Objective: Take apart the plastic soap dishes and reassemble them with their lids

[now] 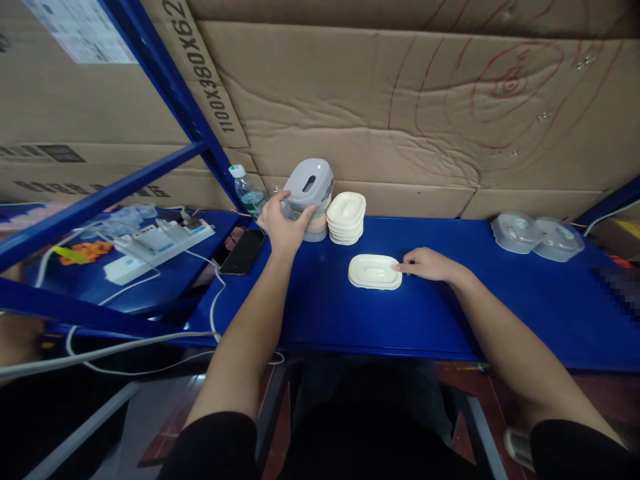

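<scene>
My left hand (284, 223) is at a stack of plastic containers at the back of the table, thumb and fingers gripping the near side of the top one, a grey box with a dark slot (310, 180). Green, pinkish and grey layers show beneath it, partly behind the hand. Just right of it stands a pile of several cream lids (346, 217). A cream oval lid (373, 272) with a raised middle lies flat on the table. My right hand (427, 264) pinches its right end between thumb and forefinger.
Two clear lidded containers (537, 235) sit at the blue table's (450, 307) right. A water bottle (249, 192) and a black phone (243, 252) are at the left. Beyond the blue frame post lie a power strip (160, 250) and white cables. Cardboard (350, 87) walls the back.
</scene>
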Demonstrator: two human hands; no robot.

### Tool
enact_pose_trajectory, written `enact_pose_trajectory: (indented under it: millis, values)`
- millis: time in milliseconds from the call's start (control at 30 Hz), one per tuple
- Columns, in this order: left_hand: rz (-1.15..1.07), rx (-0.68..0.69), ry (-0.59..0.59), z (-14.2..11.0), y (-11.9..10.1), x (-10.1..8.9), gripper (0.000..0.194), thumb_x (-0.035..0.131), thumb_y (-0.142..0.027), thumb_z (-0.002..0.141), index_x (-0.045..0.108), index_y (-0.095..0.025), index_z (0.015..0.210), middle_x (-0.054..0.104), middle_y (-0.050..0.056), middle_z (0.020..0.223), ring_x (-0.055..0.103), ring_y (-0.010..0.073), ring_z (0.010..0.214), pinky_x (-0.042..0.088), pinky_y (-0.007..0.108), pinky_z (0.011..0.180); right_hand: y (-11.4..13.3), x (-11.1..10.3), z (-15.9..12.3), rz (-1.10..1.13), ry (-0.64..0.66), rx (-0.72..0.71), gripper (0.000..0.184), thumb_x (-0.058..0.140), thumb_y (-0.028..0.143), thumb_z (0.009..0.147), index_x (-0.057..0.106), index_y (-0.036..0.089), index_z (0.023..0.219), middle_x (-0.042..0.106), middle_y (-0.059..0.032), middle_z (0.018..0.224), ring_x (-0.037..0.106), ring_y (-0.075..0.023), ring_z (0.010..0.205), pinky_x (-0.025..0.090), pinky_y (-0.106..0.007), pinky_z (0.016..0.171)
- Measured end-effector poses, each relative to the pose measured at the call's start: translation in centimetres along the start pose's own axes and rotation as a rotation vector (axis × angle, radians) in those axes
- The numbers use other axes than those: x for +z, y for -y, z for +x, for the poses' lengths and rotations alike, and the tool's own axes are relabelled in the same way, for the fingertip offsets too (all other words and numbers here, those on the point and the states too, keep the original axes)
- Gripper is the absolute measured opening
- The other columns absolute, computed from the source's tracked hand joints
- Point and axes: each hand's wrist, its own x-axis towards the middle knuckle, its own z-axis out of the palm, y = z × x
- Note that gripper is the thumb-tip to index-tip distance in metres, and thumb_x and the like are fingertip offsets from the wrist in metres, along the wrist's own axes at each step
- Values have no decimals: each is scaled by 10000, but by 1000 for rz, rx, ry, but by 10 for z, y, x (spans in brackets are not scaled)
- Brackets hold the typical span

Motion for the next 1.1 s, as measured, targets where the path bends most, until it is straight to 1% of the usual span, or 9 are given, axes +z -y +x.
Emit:
enact_pose_trajectory:
  millis: [100, 200, 367, 500, 600, 700, 800, 967, 1100]
  values:
    - [-5, -18, -64, 1, 5, 2, 544, 928, -387, 750, 673, -241, 1208, 744, 97, 1299, 656, 344, 1284, 401, 562, 1200, 1, 1, 2, -13, -15, -31, 687, 511, 858, 901, 575, 225, 642, 579, -15, 622, 492, -164, 613, 304, -335, 623]
    - [-50, 36, -136, 2, 8, 1, 531, 925, -382, 751, 655, -239, 1186, 735, 101, 1311, 663, 325, 1286, 426, 542, 1188, 2, 1, 1, -15, -37, -38, 666, 539, 841, 901, 586, 224, 654, 612, -23, 641, 522, -171, 629, 330, -333, 628]
    - [-249, 248, -108, -3, -2, -7, 532, 899, -490, 789, 652, -234, 1183, 731, 116, 1305, 691, 307, 1261, 540, 482, 1066, 8, -9, -9, 219, -140, 22, 706, 543, 888, 886, 705, 205, 811, 669, -36, 684, 585, -177, 615, 409, -327, 617]
    - [-391, 539, 185, -21, -29, -12, 578, 931, -587, 756, 696, -247, 1160, 775, 103, 1259, 732, 297, 1192, 579, 477, 1024, 10, -19, -15, 616, -242, -5, 907, 329, 993, 885, 756, 201, 998, 700, -51, 713, 558, -159, 529, 391, -318, 517]
    - [-459, 656, 526, -36, -46, -12, 582, 950, -582, 747, 717, -254, 1167, 794, 105, 1265, 755, 280, 1166, 600, 462, 1018, 10, -21, -15, 735, -290, -22, 947, 255, 1036, 852, 721, 211, 834, 683, -63, 657, 511, -143, 482, 343, -308, 466]
    - [-438, 585, 786, -43, -53, -12, 553, 963, -549, 735, 738, -245, 1140, 799, 120, 1275, 769, 276, 1116, 618, 448, 986, 13, -20, -14, 700, -258, 6, 851, 441, 1029, 815, 642, 216, 669, 652, -53, 593, 496, -128, 482, 347, -286, 471]
    - [-398, 468, 948, -42, -49, -13, 528, 969, -489, 720, 755, -239, 1134, 782, 128, 1326, 763, 262, 1058, 619, 439, 966, 17, -20, -15, 636, -160, 69, 758, 622, 956, 795, 611, 213, 644, 644, -34, 588, 512, -119, 503, 370, -271, 490]
    - [-350, 380, 1110, -39, -35, -9, 516, 939, -459, 708, 794, -270, 1166, 787, 93, 1317, 739, 220, 882, 620, 392, 819, 20, -17, -14, 505, 41, 97, 655, 654, 835, 877, 690, 195, 745, 648, -20, 609, 522, -111, 509, 379, -272, 506]
    - [-227, 355, 1256, -45, -27, 2, 531, 936, -394, 695, 816, -329, 1208, 777, 44, 1359, 732, 193, 780, 592, 349, 745, 17, -13, -12, 337, 152, 136, 673, 655, 846, 864, 711, 187, 741, 650, -22, 604, 545, -120, 517, 419, -277, 521]
